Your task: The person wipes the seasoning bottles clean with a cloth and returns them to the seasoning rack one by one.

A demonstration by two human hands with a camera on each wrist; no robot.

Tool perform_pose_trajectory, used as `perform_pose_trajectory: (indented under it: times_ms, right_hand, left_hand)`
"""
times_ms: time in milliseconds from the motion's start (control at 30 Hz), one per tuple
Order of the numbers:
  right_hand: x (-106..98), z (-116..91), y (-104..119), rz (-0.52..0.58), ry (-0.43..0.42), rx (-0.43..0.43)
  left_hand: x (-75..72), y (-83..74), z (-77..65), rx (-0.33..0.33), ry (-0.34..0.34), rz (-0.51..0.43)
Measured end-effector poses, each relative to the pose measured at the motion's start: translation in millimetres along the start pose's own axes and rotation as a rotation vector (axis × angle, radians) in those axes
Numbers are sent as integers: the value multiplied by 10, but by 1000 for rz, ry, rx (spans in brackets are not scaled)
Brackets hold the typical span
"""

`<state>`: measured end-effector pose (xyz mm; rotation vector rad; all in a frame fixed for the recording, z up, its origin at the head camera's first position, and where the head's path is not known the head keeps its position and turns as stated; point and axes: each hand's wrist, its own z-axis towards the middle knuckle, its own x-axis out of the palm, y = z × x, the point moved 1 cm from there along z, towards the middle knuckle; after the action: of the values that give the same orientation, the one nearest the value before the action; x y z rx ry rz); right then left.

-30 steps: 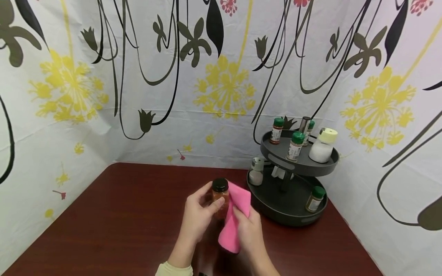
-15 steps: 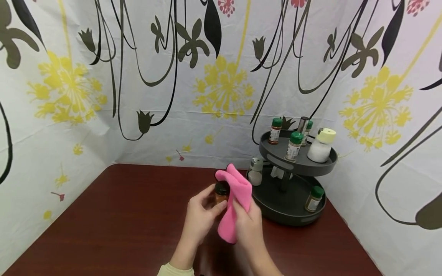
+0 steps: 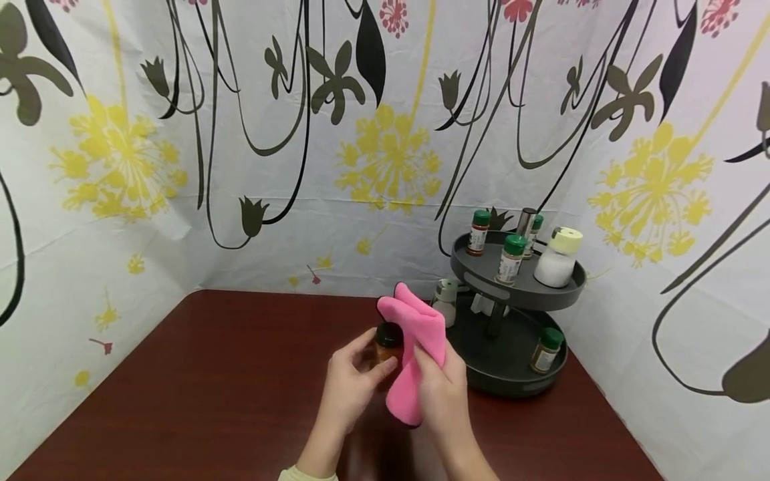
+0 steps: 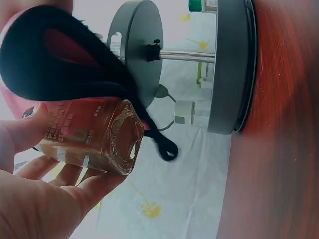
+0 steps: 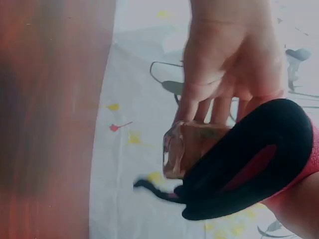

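Note:
My left hand (image 3: pixel 351 382) grips a small glass jar (image 3: pixel 390 337) with a black lid and reddish-brown contents, raised above the table. In the left wrist view the jar (image 4: pixel 119 139) is faceted, with printed lettering on its side and its bottom facing the camera. My right hand (image 3: pixel 444 394) holds a folded cloth (image 3: pixel 415 327), pink on one face. The cloth's other face is black in the right wrist view, where the cloth (image 5: pixel 249 154) lies against the jar (image 5: pixel 174 149). Part of the jar is hidden behind the cloth.
To the right stands a two-tier dark grey turntable rack (image 3: pixel 505 374). Green-capped spice bottles (image 3: pixel 510 260) and a white shaker with a pale yellow lid (image 3: pixel 558 259) stand on it. A patterned sheet (image 3: pixel 271 260) hangs behind the dark red table (image 3: pixel 198 394).
The cloth has come up beside the jar, its folded top now rising above the black lid. The jar sits slightly lower, and the right hand has shifted a little to the right.

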<state>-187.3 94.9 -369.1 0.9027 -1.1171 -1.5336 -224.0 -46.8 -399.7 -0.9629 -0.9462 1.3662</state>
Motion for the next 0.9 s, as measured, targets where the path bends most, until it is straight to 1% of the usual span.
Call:
perform_pose_trajectory:
  times_ms: [33, 100, 200, 267, 333, 400, 533, 600, 667, 733, 767, 900]
  right_hand:
    - [12, -15, -7, 1, -7, -6]
    - [52, -52, -72, 21, -9, 19]
    - [107, -100, -245, 65, 17, 114]
    - [122, -109, -349, 87, 52, 183]
    - [112, -88, -394, 68, 83, 217]
    - [88, -52, -359, 29, 93, 199]
    - [43, 15, -118, -21, 57, 92]
    - [43, 14, -7, -17, 45, 49]
    - [62, -9, 34, -18, 47, 29]
    - [90, -33, 7, -18, 41, 41]
    - [106, -42, -30, -4, 38, 65]
    - [119, -49, -262, 96, 59, 215]
  left_hand:
    - [-3, 3, -8, -5, -4, -5]
    - [-15, 6, -20, -6, -19, -14]
    - [-38, -12, -20, -4, -51, -21]
    - [-53, -23, -14, 4, -64, -19]
    - [-60, -33, -7, 7, -70, -20]
    - [-58, -27, -4, 7, -66, -20]
    - [-43, -4, -6, 0, -33, -4]
    - [-35, 7, -12, -2, -20, 7]
    - [-27, 16, -20, -3, -19, 17]
    - [-19, 22, -23, -2, -26, 19]
    - [-15, 23, -21, -2, -31, 14]
    - [-21, 11, -17, 1, -60, -11]
